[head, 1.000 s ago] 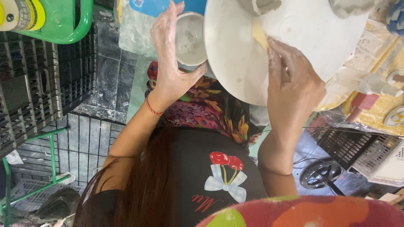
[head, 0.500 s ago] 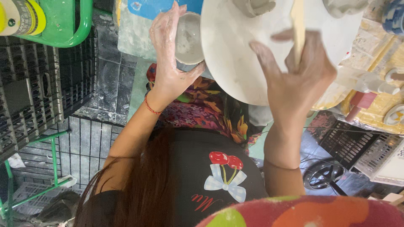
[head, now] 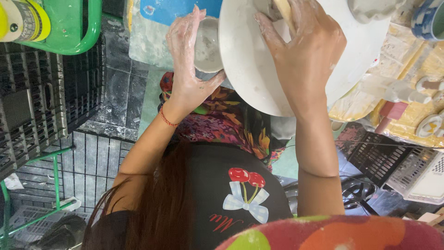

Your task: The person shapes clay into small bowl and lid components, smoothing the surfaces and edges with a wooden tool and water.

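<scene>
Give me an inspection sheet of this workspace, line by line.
Surface: round white board, dusty.
Job's things: small grey clay cup beside the board; flat wooden tool on it.
Clutter: pale clay piece, blue patterned cup, small pieces on yellow paper.
Grippers: left hand cups the clay cup; right hand grips the tool.
Cables: nothing seen.
Surroundings: black crates, green chair, tiled floor.

Bright, even light, soft shadows, slight edge distortion, perhaps mild blur nearest the lens.
</scene>
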